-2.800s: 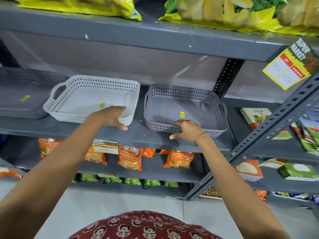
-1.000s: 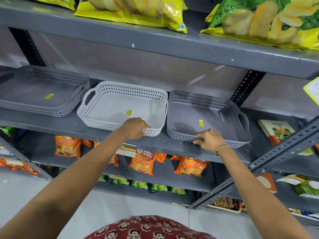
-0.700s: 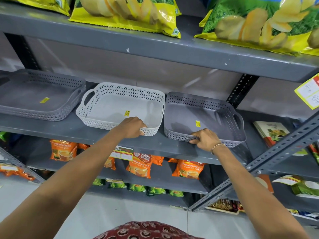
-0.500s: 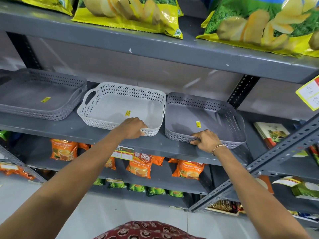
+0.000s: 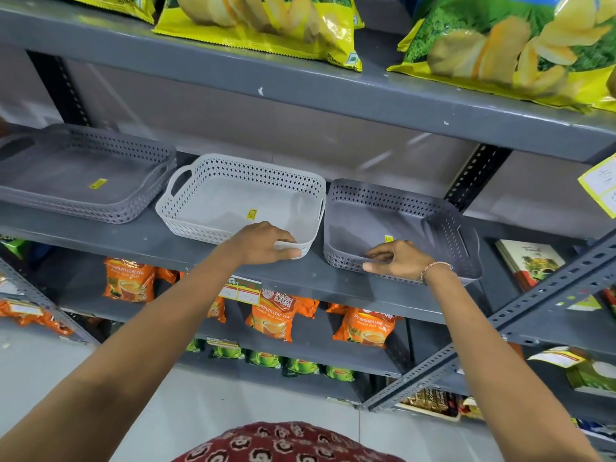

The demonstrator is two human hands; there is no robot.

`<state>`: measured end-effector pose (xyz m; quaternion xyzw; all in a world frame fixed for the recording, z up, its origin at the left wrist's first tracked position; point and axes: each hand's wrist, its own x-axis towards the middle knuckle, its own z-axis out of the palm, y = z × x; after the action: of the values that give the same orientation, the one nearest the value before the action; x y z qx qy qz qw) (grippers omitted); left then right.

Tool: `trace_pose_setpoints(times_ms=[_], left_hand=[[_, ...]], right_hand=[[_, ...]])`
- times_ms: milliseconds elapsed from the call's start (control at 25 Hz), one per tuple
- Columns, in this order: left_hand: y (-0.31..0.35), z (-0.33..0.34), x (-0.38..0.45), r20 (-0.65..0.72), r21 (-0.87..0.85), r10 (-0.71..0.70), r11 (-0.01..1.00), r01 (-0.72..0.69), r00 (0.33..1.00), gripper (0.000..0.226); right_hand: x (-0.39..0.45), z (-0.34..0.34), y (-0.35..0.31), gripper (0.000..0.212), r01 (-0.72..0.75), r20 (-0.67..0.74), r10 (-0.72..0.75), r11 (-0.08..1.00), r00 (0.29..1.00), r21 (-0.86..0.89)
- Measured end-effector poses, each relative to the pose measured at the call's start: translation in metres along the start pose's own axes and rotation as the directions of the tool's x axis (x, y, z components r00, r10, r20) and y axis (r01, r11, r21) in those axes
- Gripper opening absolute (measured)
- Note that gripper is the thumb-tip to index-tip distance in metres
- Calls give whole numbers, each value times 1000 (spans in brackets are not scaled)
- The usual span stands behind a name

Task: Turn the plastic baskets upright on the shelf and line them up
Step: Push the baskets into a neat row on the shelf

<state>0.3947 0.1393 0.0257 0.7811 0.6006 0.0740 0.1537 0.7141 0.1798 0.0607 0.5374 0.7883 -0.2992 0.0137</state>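
Three shallow perforated plastic baskets stand upright in a row on the grey metal shelf (image 5: 383,291). A grey basket (image 5: 83,175) is at the left, a white basket (image 5: 233,191) in the middle, and another grey basket (image 5: 383,211) at the right. Each has a small yellow sticker on its floor. My left hand (image 5: 263,243) grips the white basket's front rim near its right corner. My right hand (image 5: 396,261) pinches the right grey basket's front rim, which looks blurred and slightly raised on its right side. The white and right grey baskets nearly touch.
The shelf above (image 5: 300,85) carries yellow and green chip bags (image 5: 266,21). Orange tea packets (image 5: 283,315) hang on the shelf below. A slanted perforated upright (image 5: 533,305) crosses at the right, with boxes (image 5: 530,261) behind it. A yellow price tag (image 5: 600,185) hangs at the right edge.
The two baskets under my hands have been pushed left and closer together. In the last half second the right grey basket shifted and blurred as my right hand re-gripped its rim.
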Motion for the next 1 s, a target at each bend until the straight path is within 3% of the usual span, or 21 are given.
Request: trace_pose_setpoints(times_ms=[80,200,280,440,560,680,760,840,1000], left_hand=[[1,-2,-6,-133,-32,7,999,-12,991,50],[-11,-6,-21,-332,-25,-6,1000,-2,943,43],[-31,-15,-33,-370,-11,-18,1000,15,929,41],[-102,-50,-61,-373,-38,-4,999,-10,928,37],[-167,-76,-89,-392,-61,2,998,-28,920,37],[-232,-97,-114,-325,-69,-117,993,100,938,49],[-264,-106,-123,-195,5,-207,977,212,959,65],[-286,-110,-127,-56,83,-205,974,209,977,71],[-306,-106,-124,53,241,-117,965,101,992,41]], right_hand=[[2,-10,-14,43,46,-78,-43,998,996,38],[15,-6,-61,23,141,-278,-169,983,946,-117],[27,10,-106,20,199,-345,-253,963,904,-184],[68,64,-207,16,369,-406,-359,928,840,-56],[103,105,-277,17,376,-376,-349,926,858,-1],[133,134,-325,20,313,-292,-293,949,911,26],[143,148,-338,29,249,-209,-243,968,947,5],[145,157,-340,42,154,-147,-160,987,976,-55],[146,163,-336,40,42,-145,-74,977,987,-209]])
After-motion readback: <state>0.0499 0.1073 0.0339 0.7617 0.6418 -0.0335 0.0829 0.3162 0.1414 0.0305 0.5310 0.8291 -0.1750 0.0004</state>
